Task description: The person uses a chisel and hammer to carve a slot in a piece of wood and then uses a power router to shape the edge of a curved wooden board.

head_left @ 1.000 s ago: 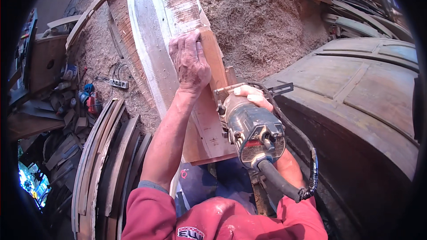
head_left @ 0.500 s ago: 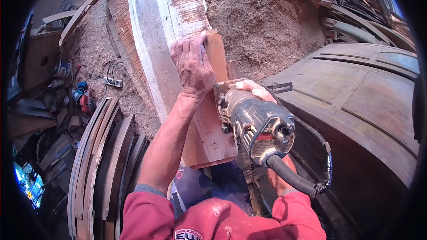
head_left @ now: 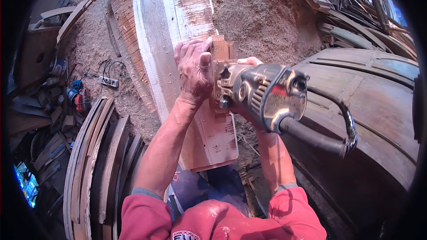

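A dusty router [head_left: 272, 92] lies on its side against the right edge of a narrow wooden piece [head_left: 221, 46], its motor end pointing right. My right hand [head_left: 251, 61] is closed around the router from the far side; most of its fingers are hidden behind the motor body. The narrow piece rests on a wide, pale board [head_left: 153, 26] that runs away from me. My left hand [head_left: 194, 72] is closed on the narrow piece, with its thumb beside the router's base. Whether the bit touches the wood cannot be seen.
A thick black cable [head_left: 311, 135] loops from the router's end. Carved door panels [head_left: 351, 89] lean at the right. Curved wooden slats [head_left: 86, 160] stack at the left, near a power strip [head_left: 108, 82] and a red-and-blue tool [head_left: 80, 98]. Sawdust [head_left: 258, 13] covers the ground beyond.
The router has swung to the right and slightly away from me, its motor now lying more sideways. My right forearm has come more into view. My left hand stays on the narrow wooden piece.
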The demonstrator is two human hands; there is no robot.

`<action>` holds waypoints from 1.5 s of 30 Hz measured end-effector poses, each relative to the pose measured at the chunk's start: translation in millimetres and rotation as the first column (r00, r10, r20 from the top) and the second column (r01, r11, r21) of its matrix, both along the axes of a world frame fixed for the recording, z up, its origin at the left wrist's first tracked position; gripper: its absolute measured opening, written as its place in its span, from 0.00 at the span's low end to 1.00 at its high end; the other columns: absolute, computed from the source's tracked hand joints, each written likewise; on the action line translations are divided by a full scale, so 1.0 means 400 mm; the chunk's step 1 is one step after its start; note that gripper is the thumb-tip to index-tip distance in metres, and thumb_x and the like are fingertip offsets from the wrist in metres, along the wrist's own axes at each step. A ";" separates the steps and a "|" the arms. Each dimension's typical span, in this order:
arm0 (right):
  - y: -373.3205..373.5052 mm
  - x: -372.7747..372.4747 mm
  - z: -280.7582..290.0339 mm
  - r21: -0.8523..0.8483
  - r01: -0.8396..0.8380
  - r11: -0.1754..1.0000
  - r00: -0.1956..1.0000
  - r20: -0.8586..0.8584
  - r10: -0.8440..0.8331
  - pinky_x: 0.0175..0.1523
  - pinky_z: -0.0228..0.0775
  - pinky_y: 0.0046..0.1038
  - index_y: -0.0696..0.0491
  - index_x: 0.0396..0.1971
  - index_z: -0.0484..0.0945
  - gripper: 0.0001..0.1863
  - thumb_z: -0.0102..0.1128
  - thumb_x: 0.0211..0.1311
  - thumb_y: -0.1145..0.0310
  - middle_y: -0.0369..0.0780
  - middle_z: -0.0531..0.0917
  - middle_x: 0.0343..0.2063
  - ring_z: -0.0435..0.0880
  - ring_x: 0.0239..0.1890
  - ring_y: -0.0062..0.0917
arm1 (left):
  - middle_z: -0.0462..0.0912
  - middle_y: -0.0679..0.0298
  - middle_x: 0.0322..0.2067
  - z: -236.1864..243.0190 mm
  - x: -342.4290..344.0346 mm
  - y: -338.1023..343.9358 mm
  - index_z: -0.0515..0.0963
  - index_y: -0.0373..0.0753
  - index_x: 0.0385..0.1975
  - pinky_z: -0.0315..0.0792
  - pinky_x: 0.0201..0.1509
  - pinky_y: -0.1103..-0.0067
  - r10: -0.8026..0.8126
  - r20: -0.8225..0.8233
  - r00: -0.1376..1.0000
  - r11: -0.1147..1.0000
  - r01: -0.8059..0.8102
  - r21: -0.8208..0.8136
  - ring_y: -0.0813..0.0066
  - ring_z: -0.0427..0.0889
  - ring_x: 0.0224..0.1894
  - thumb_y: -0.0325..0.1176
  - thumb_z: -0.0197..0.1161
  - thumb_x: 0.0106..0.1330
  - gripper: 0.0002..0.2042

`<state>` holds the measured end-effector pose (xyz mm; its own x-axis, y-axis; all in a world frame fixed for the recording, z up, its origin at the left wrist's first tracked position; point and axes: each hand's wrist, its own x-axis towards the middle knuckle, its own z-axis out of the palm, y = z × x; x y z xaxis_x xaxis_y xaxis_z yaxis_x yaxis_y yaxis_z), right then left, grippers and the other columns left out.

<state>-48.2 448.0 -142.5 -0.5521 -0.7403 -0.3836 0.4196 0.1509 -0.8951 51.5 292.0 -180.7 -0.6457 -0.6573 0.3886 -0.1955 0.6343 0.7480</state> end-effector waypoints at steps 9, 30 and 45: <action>-0.063 0.007 -0.015 -0.085 -0.114 0.990 0.685 -0.729 0.017 0.63 0.72 0.31 0.52 0.60 0.71 0.37 0.80 0.50 0.65 0.37 0.81 0.51 0.80 0.55 0.24 | 0.83 0.54 0.51 -0.005 0.036 -0.007 0.72 0.30 0.63 0.47 0.77 0.58 -0.047 0.066 0.997 0.999 0.047 -0.009 0.56 0.75 0.63 0.67 0.26 0.76 0.44; -0.129 -0.082 -0.042 0.006 -0.019 1.000 0.338 -0.941 0.012 0.45 0.79 0.25 0.55 0.48 0.83 0.24 0.78 0.48 0.76 0.37 0.85 0.41 0.84 0.44 0.22 | 0.76 0.55 0.62 0.018 0.063 -0.008 0.39 0.27 0.76 0.38 0.82 0.54 -0.183 0.110 0.977 0.982 0.177 0.066 0.52 0.69 0.70 0.22 0.55 0.63 0.43; 0.081 -0.122 -0.007 -0.112 0.225 0.968 0.310 -0.934 -0.180 0.65 0.75 0.35 0.57 0.60 0.75 0.38 0.83 0.46 0.67 0.42 0.83 0.54 0.84 0.57 0.30 | 0.64 0.46 0.58 0.103 0.044 0.145 0.52 0.28 0.73 0.67 0.62 0.56 0.015 0.532 0.846 1.000 -0.016 -0.002 0.49 0.69 0.57 0.43 0.78 0.53 0.52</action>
<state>-97.2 480.2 -145.5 -0.6919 -0.5499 0.4679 -0.6630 0.2272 -0.7133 69.2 349.8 -139.7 -0.7426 -0.6696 -0.0134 -0.5741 0.6262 0.5276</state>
